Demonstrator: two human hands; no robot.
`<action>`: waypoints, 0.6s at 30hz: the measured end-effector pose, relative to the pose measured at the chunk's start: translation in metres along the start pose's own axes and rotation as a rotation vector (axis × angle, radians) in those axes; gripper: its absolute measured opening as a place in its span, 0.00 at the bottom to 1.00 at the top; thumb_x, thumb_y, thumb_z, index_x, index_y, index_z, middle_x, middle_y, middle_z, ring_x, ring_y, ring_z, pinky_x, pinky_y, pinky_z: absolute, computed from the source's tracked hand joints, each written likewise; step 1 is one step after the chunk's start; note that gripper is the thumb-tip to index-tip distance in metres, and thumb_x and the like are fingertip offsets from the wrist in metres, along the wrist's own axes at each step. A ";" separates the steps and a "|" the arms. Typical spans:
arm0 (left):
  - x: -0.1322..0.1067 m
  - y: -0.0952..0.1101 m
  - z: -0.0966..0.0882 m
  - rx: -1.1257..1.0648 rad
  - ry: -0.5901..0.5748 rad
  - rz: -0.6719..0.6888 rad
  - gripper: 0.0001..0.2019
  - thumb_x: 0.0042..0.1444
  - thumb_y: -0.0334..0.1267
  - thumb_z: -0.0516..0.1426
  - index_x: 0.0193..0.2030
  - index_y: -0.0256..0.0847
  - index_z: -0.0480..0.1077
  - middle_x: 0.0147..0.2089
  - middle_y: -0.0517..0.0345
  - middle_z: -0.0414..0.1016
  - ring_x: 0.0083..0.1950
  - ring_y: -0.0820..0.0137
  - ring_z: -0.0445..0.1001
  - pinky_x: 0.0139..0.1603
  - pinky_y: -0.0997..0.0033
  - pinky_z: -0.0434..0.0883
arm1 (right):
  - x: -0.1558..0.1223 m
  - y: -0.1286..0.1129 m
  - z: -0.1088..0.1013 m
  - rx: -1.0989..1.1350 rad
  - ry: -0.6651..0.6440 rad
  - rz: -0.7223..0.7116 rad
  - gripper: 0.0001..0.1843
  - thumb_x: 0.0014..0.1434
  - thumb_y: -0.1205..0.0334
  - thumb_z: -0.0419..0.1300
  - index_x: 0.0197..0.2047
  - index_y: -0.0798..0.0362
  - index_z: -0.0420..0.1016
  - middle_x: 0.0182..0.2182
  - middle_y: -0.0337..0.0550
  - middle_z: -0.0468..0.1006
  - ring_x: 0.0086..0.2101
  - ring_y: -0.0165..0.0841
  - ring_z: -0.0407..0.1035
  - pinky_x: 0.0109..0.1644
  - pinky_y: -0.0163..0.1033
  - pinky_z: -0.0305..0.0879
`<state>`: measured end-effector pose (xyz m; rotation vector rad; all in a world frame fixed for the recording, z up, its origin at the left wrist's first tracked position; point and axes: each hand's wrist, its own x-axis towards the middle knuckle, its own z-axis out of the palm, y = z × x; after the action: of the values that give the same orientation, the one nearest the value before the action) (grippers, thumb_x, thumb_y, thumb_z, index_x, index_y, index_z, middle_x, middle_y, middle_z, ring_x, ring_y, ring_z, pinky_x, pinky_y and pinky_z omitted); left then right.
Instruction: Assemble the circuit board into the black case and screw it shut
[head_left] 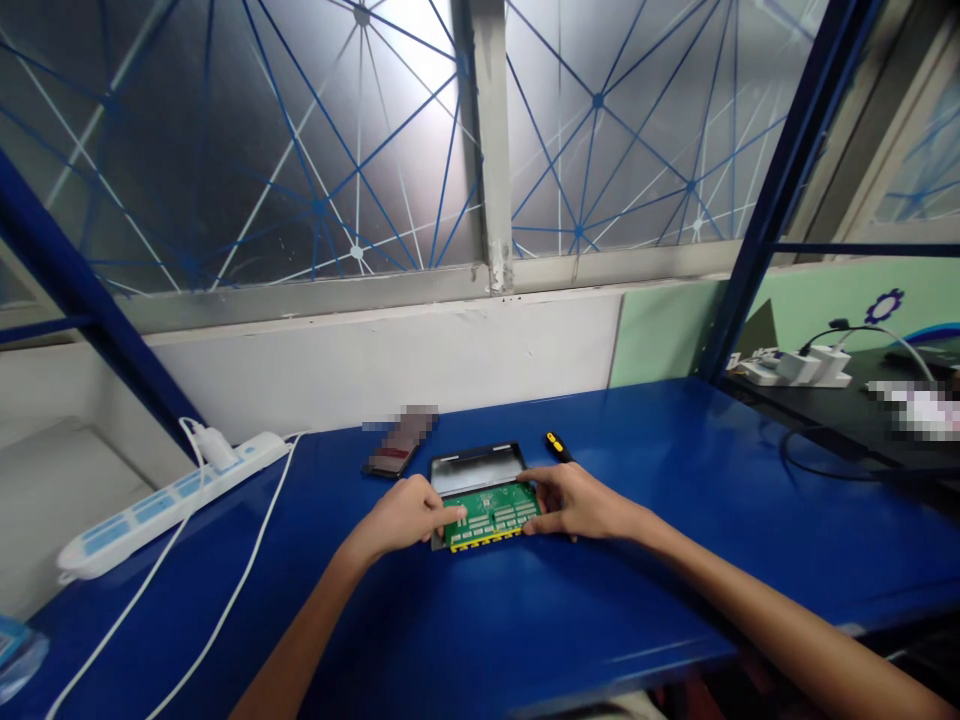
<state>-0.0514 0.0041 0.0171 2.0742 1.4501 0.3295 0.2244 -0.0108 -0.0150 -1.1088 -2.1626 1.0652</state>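
Observation:
A green circuit board [491, 508] with rows of white connectors and a yellow strip along its near edge lies in front of me. Just behind it is a dark-framed case [480, 467] with a grey inner face, touching or overlapping the board's far edge. My left hand [405, 518] grips the board's left end, thumb on top and the other fingers curled at the side. At the right end my right hand [574, 502] pinches the board between thumb and fingers. Both undersides are hidden. Beyond my right hand lies a black and yellow screwdriver handle [556, 445].
The blue table [600, 620] meets a low wall below frosted windows. A phone-like dark object [397, 448], partly pixelated, lies at the back. On the left stands a white power strip [176, 500] with trailing cables. Blue posts [757, 220] rise at both sides.

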 end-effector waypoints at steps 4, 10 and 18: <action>0.001 0.001 -0.001 0.022 -0.017 -0.011 0.26 0.47 0.59 0.60 0.12 0.38 0.71 0.11 0.60 0.63 0.16 0.74 0.58 0.20 0.76 0.51 | 0.000 -0.002 -0.005 -0.196 0.022 -0.093 0.33 0.48 0.50 0.69 0.55 0.54 0.72 0.26 0.38 0.76 0.24 0.31 0.68 0.26 0.33 0.59; 0.000 0.000 -0.003 0.058 -0.003 0.002 0.25 0.51 0.56 0.58 0.14 0.38 0.74 0.12 0.60 0.62 0.17 0.74 0.54 0.21 0.73 0.48 | -0.004 -0.006 -0.008 -0.334 0.018 -0.134 0.36 0.51 0.47 0.68 0.60 0.52 0.68 0.29 0.41 0.77 0.29 0.35 0.69 0.32 0.36 0.59; 0.004 -0.007 -0.005 0.049 0.150 0.019 0.26 0.52 0.56 0.57 0.12 0.38 0.69 0.11 0.66 0.47 0.17 0.76 0.48 0.22 0.72 0.44 | 0.001 0.003 -0.032 -0.401 0.303 -0.103 0.21 0.62 0.49 0.57 0.53 0.53 0.72 0.29 0.41 0.77 0.26 0.32 0.68 0.31 0.36 0.58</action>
<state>-0.0575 0.0109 0.0169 2.1425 1.5399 0.4700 0.2477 0.0044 0.0007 -1.2221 -2.2036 0.3911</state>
